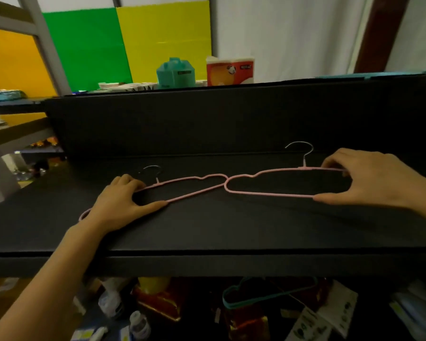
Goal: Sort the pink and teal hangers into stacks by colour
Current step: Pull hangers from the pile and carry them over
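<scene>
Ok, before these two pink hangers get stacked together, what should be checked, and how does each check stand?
1. Left hand grips the left pink hanger, fingers on its upper bar, thumb on the lower: ok.
2. Right hand grips the right pink hanger the same way: ok.
3. Both hangers one colour: ok, both pink.
4. Hangers free of each other: cannot tell; their inner ends meet at the middle of the table.
5. Teal hanger on the table for its own stack: not ok; it lies below the table's front edge among clutter.
</scene>
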